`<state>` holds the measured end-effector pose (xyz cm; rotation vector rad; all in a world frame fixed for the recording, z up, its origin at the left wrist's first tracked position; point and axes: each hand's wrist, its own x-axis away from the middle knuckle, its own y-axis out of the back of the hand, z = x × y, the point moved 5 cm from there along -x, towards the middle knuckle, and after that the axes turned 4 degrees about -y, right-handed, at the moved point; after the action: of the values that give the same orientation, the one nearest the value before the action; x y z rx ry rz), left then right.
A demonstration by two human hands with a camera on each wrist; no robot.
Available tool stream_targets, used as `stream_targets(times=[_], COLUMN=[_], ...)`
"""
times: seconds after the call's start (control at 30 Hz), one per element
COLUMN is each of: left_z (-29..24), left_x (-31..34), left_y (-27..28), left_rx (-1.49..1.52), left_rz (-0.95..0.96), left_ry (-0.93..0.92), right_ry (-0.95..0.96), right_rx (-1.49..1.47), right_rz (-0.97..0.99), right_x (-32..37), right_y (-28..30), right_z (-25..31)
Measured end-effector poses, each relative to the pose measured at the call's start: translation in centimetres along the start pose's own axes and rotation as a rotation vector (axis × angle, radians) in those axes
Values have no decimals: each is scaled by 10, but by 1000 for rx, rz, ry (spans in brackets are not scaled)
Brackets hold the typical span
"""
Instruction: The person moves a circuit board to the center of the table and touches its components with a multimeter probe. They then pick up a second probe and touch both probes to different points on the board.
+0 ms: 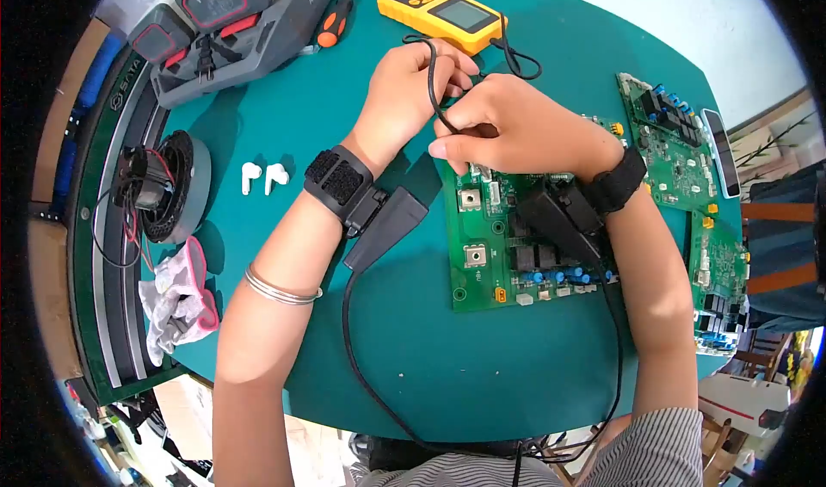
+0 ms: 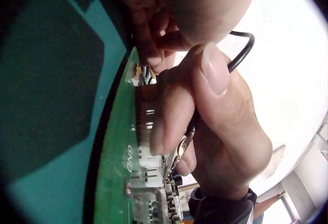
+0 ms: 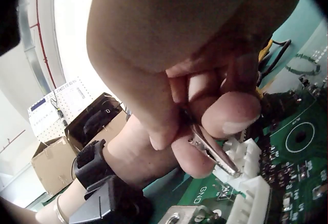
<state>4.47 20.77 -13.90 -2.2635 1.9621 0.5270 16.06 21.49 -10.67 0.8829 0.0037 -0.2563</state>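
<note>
In the right wrist view a metal alligator clip (image 3: 212, 155) is pinched between thumb and fingers of my right hand (image 3: 169, 55), its tip at a white connector (image 3: 246, 155) on the green circuit board (image 1: 473, 285). A black cable (image 1: 432, 78) runs up from my right hand (image 1: 533, 130) and loops by my left hand (image 1: 404, 83). In the left wrist view the fingers of my left hand (image 2: 154, 39) are bent close to the board's far edge; what they hold is hidden. The yellow meter (image 1: 443, 14) lies just beyond both hands.
More circuit boards (image 1: 680, 169) and a phone (image 1: 721, 153) lie at the right. White earbuds (image 1: 275, 177), a round motor part (image 1: 176, 186), a glove (image 1: 181, 302), an orange screwdriver (image 1: 334, 24) and a grey tool case (image 1: 258, 40) are at the left.
</note>
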Motion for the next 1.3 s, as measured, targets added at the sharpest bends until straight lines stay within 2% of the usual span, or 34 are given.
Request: stream_targets(times=[0.57,0.63,0.8,0.87,1.0,1.2,1.27,1.3], left_z=[3,4,1,-1,7,9,16,16], left_x=[0,0,2,2,1,-2,-2,-4], left_y=[1,0,0,0,-1,2,0,-1], left_rx=[-9,42,15,-22,106,-35,27,-20], left_rz=[13,21,1,22,-2,-52,-36,-22], left_ry=[-23,-43,-59,-58,-73,-104,28,1], right_ry=[63,-27,47,33,-4,-152,-93,-122], right_rx=[92,0,120,121,138,95,419,446], right_rz=[-47,-20,-142,-165,-163,-42,-164,-156], right_x=[1,1,1,1,0,0,4,7], right_y=[0,1,-1,-1,-1,8,15,16], right_z=[2,5,4,4,6,18,28,31])
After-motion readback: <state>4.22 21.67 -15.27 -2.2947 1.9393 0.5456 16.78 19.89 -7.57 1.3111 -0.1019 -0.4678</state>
